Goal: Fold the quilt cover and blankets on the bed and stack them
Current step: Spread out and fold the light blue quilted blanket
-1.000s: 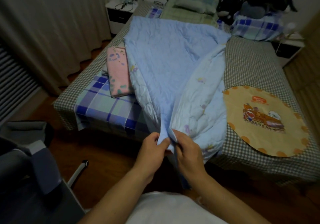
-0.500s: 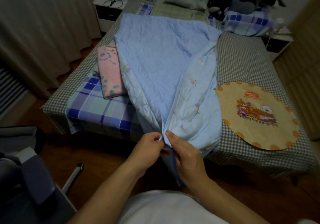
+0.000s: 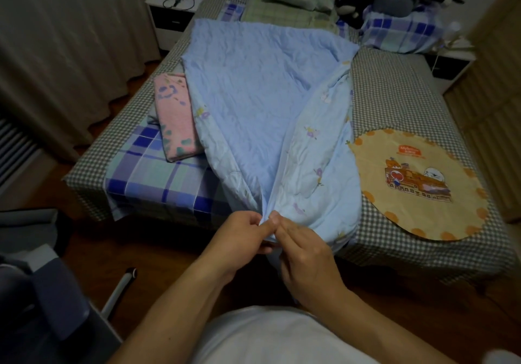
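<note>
Fingertips of both hands meet at the near corner of the light blue quilt (image 3: 253, 104), just past the foot edge of the bed (image 3: 394, 104). My left hand (image 3: 239, 239) pinches the fabric from the left, and my right hand (image 3: 304, 253) pinches it from the right, thumb and fingers curled onto the same bunched corner. Compared with half a second ago, my hands sit closer together, the thumbs now almost touching, and less of the corner hangs loose below them. The quilt lies lengthwise down the bed, its flowered right edge folded over onto the plain side. A folded pink blanket (image 3: 176, 118) rests beside its left edge on a blue plaid sheet (image 3: 158, 177), unmoved. A round orange mat (image 3: 417, 186) lies to the right.
</note>
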Tool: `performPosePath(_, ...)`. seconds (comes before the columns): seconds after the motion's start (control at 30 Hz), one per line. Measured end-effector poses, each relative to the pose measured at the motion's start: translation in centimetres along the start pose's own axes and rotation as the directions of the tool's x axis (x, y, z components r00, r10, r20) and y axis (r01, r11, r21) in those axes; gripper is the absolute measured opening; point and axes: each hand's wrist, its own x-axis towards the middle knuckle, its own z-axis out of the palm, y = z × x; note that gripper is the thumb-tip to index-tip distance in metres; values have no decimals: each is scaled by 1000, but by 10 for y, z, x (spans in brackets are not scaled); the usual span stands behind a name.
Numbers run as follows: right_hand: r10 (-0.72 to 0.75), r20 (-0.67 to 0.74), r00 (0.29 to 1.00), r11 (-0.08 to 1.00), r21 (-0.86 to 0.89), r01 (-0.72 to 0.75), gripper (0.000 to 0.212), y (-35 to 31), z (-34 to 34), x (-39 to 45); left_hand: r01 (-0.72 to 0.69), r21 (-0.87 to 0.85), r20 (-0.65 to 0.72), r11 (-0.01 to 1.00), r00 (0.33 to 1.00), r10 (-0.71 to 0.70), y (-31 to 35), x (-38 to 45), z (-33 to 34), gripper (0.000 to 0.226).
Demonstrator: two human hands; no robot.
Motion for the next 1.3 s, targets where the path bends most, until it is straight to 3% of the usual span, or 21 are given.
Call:
performPosePath(0.1, 12, 78, 997, 987, 159, -24, 62, 11, -15, -2, 0, 52, 81, 999, 997, -4, 5, 4, -5, 25)
performPosePath(0.2, 211, 46, 976, 910, 355, -213, 61, 21, -24, -7, -45, 175, 57, 983, 998, 36, 18, 10, 4, 11)
performPosePath(0.27, 306, 17, 952, 884, 366, -291, 66, 22, -22, -2, -141, 383, 12, 913, 989, 148, 30, 14, 19, 19)
performPosePath(0.37, 416, -103, 904, 856, 381, -350, 59, 24, -27, 20, -365, 523, 133, 770, 927, 350, 59, 15, 49, 55)
performPosePath(0.47, 527, -231, 818, 804, 446, -393, 39, 37, -64, 47, -584, 453, 291, 674, 811, 508, 92, 18, 65, 70)
performPosePath(0.6, 434, -134, 891, 779, 552, -297, 10, 61, -109, 62, -764, 268, 422, 587, 640, 641, 120, 31, 72, 57)
performPosePath(0.67, 480, -77, 874, 652, 698, -296, 11, 68, -114, 66, -754, 22, 306, 656, 630, 714, 123, 44, 79, 49)
performPosePath(0.77, 576, -26, 817, 540, 762, -357, 53, 81, -114, 66, -678, -250, 78, 691, 697, 713, 128, 76, 87, 35)
performPosePath(0.8, 580, -29, 814, 552, 749, -367, 62, 86, -119, 66, -703, -227, 51, 674, 683, 729, 132, 88, 88, 32)
performPosePath(0.87, 570, -69, 819, 612, 701, -367, 46, 98, -145, 72, -805, 12, 186, 593, 584, 790, 147, 112, 88, 26)
performPosePath(0.97, 544, -171, 822, 722, 595, -354, 21, 112, -210, 90, -891, 253, 622, 378, 449, 642, 193, 142, 100, 32)
performPosePath(1.07, 500, -324, 803, 809, 504, -301, 14, 116, -272, 118, -939, 299, 779, 170, 343, 525, 255, 176, 127, 39)
performPosePath(1.17, 448, -429, 785, 881, 363, -304, 13, 120, -318, 140, -967, 209, 882, 145, 250, 400, 312, 209, 151, 41)
performPosePath(1.23, 441, -476, 761, 896, 290, -337, 14, 122, -341, 147, -964, 233, 919, 125, 260, 295, 343, 232, 158, 49)
performPosePath(1.3, 441, -554, 707, 897, 246, -367, 14, 120, -357, 154, -934, 336, 909, 120, 355, 216, 364, 260, 158, 73)
